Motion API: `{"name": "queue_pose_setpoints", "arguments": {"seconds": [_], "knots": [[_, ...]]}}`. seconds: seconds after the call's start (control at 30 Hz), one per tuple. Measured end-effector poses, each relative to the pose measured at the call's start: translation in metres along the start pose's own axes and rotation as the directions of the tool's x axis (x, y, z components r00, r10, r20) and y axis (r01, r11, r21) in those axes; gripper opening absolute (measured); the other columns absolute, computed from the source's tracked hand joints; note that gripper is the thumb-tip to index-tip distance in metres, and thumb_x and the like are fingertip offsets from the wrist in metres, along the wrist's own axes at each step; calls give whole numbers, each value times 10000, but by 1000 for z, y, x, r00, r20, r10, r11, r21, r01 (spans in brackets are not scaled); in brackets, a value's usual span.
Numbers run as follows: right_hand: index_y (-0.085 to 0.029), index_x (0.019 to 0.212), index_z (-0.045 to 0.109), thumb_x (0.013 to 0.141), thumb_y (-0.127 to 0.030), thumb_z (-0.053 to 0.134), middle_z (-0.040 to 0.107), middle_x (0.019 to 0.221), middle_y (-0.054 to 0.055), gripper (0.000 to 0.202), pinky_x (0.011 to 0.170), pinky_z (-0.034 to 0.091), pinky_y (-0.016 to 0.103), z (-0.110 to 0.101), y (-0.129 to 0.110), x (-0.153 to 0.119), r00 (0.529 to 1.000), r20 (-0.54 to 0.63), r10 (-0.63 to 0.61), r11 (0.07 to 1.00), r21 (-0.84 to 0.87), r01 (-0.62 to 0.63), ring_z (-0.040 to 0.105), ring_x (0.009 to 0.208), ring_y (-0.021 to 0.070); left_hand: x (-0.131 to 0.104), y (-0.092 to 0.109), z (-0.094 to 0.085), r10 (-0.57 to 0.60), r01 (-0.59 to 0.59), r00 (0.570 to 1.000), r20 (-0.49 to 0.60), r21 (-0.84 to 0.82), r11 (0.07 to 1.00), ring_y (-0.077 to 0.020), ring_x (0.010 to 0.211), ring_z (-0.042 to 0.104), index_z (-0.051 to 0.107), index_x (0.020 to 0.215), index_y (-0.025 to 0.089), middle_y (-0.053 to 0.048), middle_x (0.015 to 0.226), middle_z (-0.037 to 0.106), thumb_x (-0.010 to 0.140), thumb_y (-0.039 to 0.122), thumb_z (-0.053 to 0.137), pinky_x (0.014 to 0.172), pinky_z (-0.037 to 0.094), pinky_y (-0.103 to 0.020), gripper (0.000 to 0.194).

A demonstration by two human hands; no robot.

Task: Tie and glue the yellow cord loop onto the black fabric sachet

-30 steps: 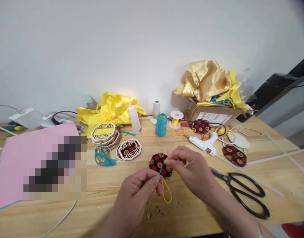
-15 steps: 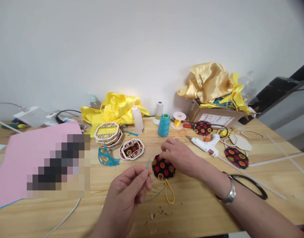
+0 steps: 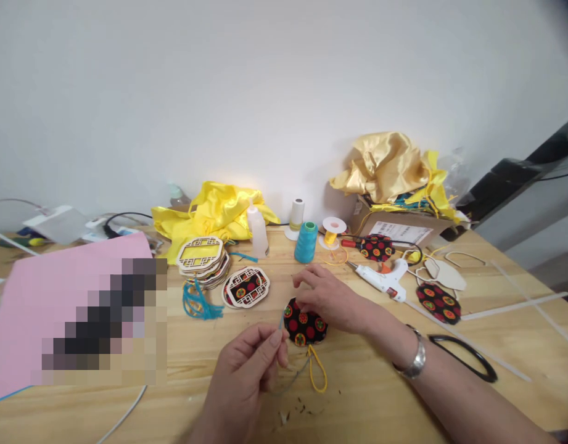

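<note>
Low in the middle, my left hand [image 3: 251,367] pinches a thin blue cord [image 3: 281,319] between thumb and forefinger, and a short end sticks up from the pinch. A black fabric-covered piece [image 3: 306,327] with red and orange flower patterns lies just right of these fingertips. My right hand [image 3: 327,299] is over its upper part with the fingers bent; whatever is between the fingertips is too small to make out. A yellow cord loop [image 3: 318,373] comes out of the piece's lower edge. From there a thin bluish strand runs toward my left hand.
Behind stand a blue thread cone [image 3: 306,242], a squeeze bottle [image 3: 258,231] and a yellow spool [image 3: 330,234]. A glue gun [image 3: 385,277] and scissors [image 3: 466,357] lie right. Wooden lattice frames [image 3: 200,256] and blue cord pieces [image 3: 200,301] are left. A box [image 3: 395,228] holds cloth.
The view has tilted slightly up, so things sit lower in it. The cord end at my left fingertips stands closer to the black piece. My right hand stays over the piece.
</note>
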State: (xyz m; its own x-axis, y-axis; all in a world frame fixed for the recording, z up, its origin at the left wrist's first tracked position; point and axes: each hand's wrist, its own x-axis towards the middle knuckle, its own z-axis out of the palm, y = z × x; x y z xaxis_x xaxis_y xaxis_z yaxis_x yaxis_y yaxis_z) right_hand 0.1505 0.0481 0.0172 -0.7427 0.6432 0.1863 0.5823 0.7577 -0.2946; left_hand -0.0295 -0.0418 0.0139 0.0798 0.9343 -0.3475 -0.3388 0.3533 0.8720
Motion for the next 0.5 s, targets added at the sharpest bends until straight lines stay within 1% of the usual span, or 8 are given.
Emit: {"name": "queue_pose_setpoints", "arguments": {"seconds": [0.07, 0.1, 0.17, 0.23, 0.3, 0.37, 0.43, 0.5], "knots": [[-176, 753, 607, 833, -139, 512, 534, 999, 48, 129, 827, 379, 326, -9, -3, 3, 998, -54, 42, 985, 170, -32, 430, 956, 170, 2, -4, 1, -1, 1, 1000, 3, -2, 1000, -23, 392, 299, 624, 654, 127, 26, 530, 551, 703, 306, 674, 389, 186, -168, 192], [-172, 743, 595, 823, -121, 515, 534, 972, 40, 124, 827, 381, 316, -15, -5, 5, 993, -83, 80, 954, 294, -52, 447, 932, 158, 3, -5, 2, 0, 0, 1000, 10, -2, 1000, -23, 389, 298, 619, 646, 126, 27, 529, 551, 704, 311, 673, 388, 186, -168, 201], [-164, 702, 573, 787, -98, 540, 540, 897, 23, 113, 812, 383, 296, -29, -7, 12, 976, -126, 178, 836, 542, -82, 477, 873, 137, 3, -6, 2, 7, -7, 1000, 13, 7, 1000, -25, 388, 299, 611, 633, 124, 28, 526, 546, 705, 322, 671, 392, 196, -170, 219], [-159, 668, 558, 761, -110, 559, 543, 770, 1, 106, 734, 399, 270, -43, -8, 22, 951, -140, 275, 707, 700, -102, 495, 756, 118, 3, -7, 2, 16, -17, 1000, 1, 22, 1000, -29, 392, 306, 608, 634, 125, 29, 527, 543, 705, 334, 669, 395, 206, -172, 230], [-155, 664, 552, 774, -169, 548, 519, 634, -24, 111, 603, 395, 235, -55, -6, 34, 925, -149, 351, 630, 768, -115, 477, 608, 96, 4, -9, 1, 25, -25, 1000, -7, 39, 999, -32, 393, 311, 606, 637, 126, 28, 532, 544, 703, 350, 669, 395, 207, -174, 242], [-150, 673, 540, 799, -233, 519, 503, 567, -39, 153, 502, 367, 206, -68, -1, 49, 893, -172, 416, 575, 811, -111, 441, 501, 73, 6, -12, 0, 30, -30, 1000, -1, 56, 998, -32, 390, 312, 601, 632, 128, 27, 535, 547, 705, 366, 666, 394, 202, -177, 257], [-153, 658, 507, 808, -254, 505, 505, 555, -44, 181, 449, 343, 183, -83, 7, 64, 846, -218, 486, 516, 853, -77, 417, 448, 50, 8, -15, -1, 39, -39, 999, 2, 66, 997, -32, 382, 310, 600, 637, 132, 30, 533, 550, 707, 378, 661, 392, 196, -180, 263], [-162, 644, 466, 808, -235, 509, 488, 543, -62, 185, 413, 314, 159, -105, 15, 78, 790, -278, 546, 479, 877, -22, 389, 415, 27, 9, -16, -2, 51, -51, 999, -6, 71, 996, -33, 377, 312, 601, 644, 136, 29, 533, 557, 702, 390, 663, 392, 194, -182, 268]]}}
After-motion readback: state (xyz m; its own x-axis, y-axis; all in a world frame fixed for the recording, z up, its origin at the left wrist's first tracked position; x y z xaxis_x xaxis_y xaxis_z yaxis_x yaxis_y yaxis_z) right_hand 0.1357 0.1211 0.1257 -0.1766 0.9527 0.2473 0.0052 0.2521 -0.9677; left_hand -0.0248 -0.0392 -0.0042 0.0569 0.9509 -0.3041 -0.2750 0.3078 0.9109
